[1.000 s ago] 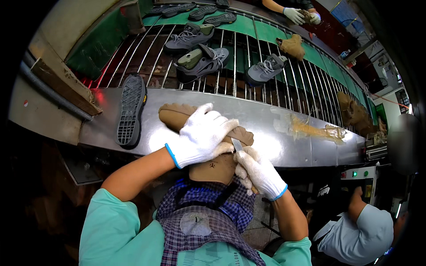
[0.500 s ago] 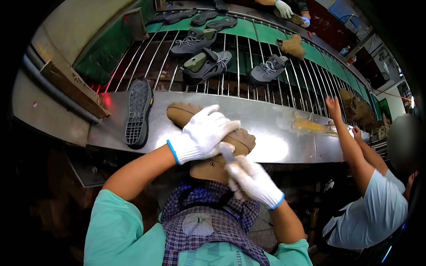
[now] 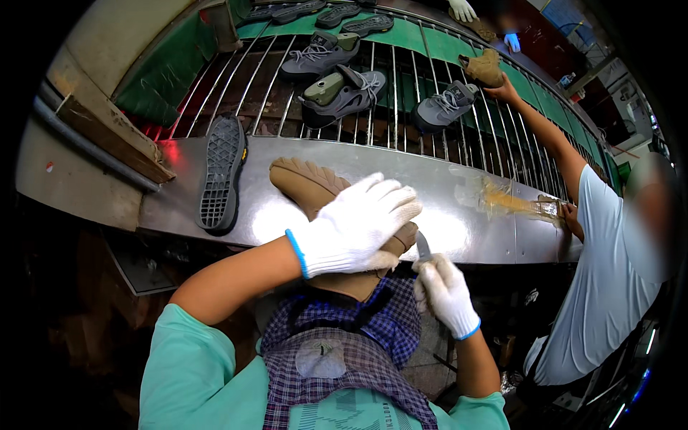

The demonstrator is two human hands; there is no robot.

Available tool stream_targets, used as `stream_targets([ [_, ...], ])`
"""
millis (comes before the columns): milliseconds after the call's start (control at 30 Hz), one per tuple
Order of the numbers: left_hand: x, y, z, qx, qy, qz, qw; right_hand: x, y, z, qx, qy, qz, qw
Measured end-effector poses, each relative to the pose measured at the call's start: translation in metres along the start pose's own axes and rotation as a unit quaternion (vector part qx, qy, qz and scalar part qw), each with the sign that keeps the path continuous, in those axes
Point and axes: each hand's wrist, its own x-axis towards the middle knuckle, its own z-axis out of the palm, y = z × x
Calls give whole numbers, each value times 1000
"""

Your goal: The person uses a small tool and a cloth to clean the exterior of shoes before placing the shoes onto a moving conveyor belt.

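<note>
A tan boot [image 3: 304,183] lies sole-up across the steel bench edge and my lap, one end over the bench. My left hand [image 3: 362,226], in a white glove with a blue cuff, grips it across the middle, fingers curving over the sole; the hand hides much of the boot. In my right hand [image 3: 446,294], gloved the same way, is a short-bladed knife [image 3: 423,246]. The blade points up, just beside the boot's right end. Glove fingers cover the knife's handle.
A dark grey shoe sole [image 3: 223,175] lies on the steel bench [image 3: 459,208] at left. Grey shoes [image 3: 347,99] stand on the metal rods beyond. At right, a co-worker's hand [image 3: 505,92] touches a tan boot [image 3: 484,68]. Another person's gloved hand [image 3: 462,10] shows at the back.
My right hand and the knife have moved right, away from the boot's middle. My left hand has slid right, its fingers straighter. The co-worker at right has reached out to the boot on the rods.
</note>
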Motion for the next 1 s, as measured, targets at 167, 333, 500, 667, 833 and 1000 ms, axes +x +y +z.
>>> stream_targets([
  [167, 12, 0, 0, -48, -182, -91, 978, 5, 9, 10, -141, 42, -78, 986],
  [333, 4, -6, 16, -45, -101, -28, 994, 32, 18, -7, -452, 76, -250, 853],
  [500, 2, -6, 17, -41, -63, -28, 997, 37, -3, 2, -549, 66, -241, 798],
  [667, -22, 1, -7, -57, 147, -5, 987, 40, -31, -9, -522, 62, -328, 785],
  [833, -111, 10, -26, -105, 333, -315, 882, 80, 15, -77, -648, 222, -209, 698],
  [1000, -159, 38, 1, -202, 308, -414, 833, 110, -35, -42, -480, 197, -402, 755],
])
